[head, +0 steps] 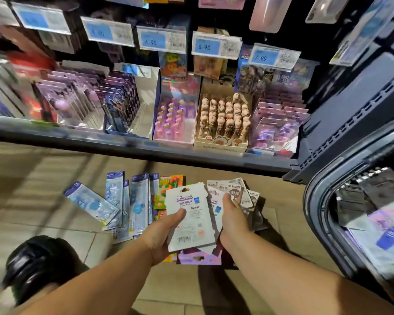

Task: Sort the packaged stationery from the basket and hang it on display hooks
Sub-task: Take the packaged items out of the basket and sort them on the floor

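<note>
Left hand grips a white-backed card pack, thumb curled over its face, barcode side up, above a purple pack. Right hand closed on a fan of grey-and-white packs just beside it. Blue packs lie spread on the floor to the left. Dark basket at right holds more packs (blurred). Stocked shelf beyond, price tags above.

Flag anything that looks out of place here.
Blue packs lie fanned askew on the floor below the shelf, overlapping, one tilted apart at the left. Stock on bare floor looks odd, though probably sorting piles.
</note>
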{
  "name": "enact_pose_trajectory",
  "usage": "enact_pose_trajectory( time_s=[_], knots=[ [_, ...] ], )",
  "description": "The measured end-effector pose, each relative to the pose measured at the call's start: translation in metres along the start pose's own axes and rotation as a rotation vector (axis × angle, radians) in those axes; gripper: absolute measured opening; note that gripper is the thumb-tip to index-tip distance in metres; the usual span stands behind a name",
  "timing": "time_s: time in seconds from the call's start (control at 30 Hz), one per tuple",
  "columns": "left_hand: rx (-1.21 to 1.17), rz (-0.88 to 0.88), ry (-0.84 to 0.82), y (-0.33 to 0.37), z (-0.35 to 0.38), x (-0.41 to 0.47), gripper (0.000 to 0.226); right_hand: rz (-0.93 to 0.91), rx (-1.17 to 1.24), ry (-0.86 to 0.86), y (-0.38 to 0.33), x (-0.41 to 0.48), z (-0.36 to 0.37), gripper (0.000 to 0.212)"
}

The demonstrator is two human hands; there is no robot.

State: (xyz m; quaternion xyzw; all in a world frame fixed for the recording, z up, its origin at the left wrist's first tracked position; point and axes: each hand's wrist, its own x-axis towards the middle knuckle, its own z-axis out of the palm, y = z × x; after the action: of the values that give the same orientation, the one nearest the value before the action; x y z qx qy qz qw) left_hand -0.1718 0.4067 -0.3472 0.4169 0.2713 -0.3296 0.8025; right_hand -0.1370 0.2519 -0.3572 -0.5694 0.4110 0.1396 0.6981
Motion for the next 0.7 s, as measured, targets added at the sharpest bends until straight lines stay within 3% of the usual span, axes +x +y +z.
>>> enact_pose_trajectory(
  time_s=[0.2,0.33,0.43,0.5,0.63,0.7],
  knots=[
    [-0.016,0.081,0.038,0.002,0.005,0.004,0.025,-0.107,-0.001,-0.021,-0.004,0.005,-0.001,0.019],
    [-0.082,0.119,0.096,-0.002,-0.001,0.01,0.034,-0.145,-0.044,-0.021,-0.01,0.006,-0.005,0.05],
    [-0.118,0.165,0.109,-0.002,-0.01,0.013,0.029,-0.147,-0.012,-0.024,-0.019,0.005,-0.014,0.043],
    [-0.075,0.158,0.069,-0.002,-0.011,0.011,0.023,-0.107,-0.006,-0.057,-0.023,0.0,-0.014,0.031],
    [0.014,0.103,0.02,-0.012,-0.011,0.011,0.028,-0.048,-0.046,-0.19,-0.014,-0.004,-0.002,0.046],
    [-0.003,0.094,0.035,-0.015,-0.012,0.011,0.026,0.004,-0.003,-0.305,-0.012,-0.009,0.001,0.039]
  ],
)
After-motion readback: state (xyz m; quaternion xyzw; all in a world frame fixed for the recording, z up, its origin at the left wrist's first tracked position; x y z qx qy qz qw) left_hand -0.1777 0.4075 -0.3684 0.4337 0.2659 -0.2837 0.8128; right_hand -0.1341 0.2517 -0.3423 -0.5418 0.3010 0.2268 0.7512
